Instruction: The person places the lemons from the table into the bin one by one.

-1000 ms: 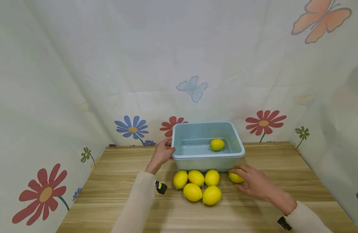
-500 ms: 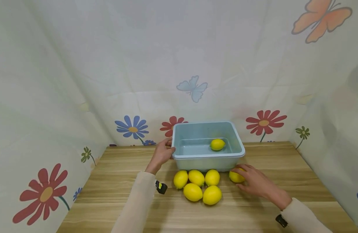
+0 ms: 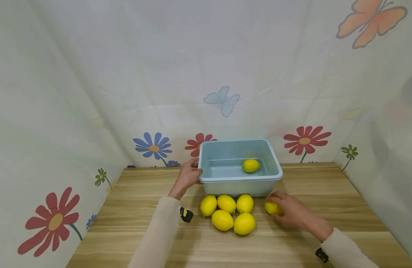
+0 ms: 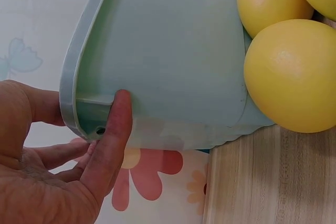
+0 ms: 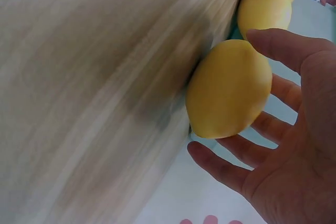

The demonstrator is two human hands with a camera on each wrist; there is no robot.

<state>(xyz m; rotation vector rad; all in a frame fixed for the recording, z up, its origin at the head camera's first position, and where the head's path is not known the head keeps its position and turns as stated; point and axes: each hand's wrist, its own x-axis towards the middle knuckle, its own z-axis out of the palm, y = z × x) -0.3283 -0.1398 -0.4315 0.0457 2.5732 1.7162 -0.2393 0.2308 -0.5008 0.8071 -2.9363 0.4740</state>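
Observation:
My left hand (image 3: 187,175) grips the left rim of a light blue plastic bin (image 3: 241,187). In the left wrist view, its thumb and fingers (image 4: 116,129) lie on both sides of that rim. Near the bin's front right corner, my right hand (image 3: 294,213) has its thumb and fingers curled round a yellow lemon (image 5: 229,90) that rests on the table. The fingers partly cover this lemon in the head view. Another lemon (image 3: 251,165) lies inside the bin, toward its right side.
Several more lemons (image 3: 222,220) sit in two rows on the wood-grain table (image 3: 206,253), just in front of the bin. A white curtain (image 3: 165,67) printed with flowers and butterflies stands behind the table and along its sides.
My right hand has closed in round the lemon, which has shifted slightly toward me. The left hand stays at the bin's rim, and the other lemons keep their places.

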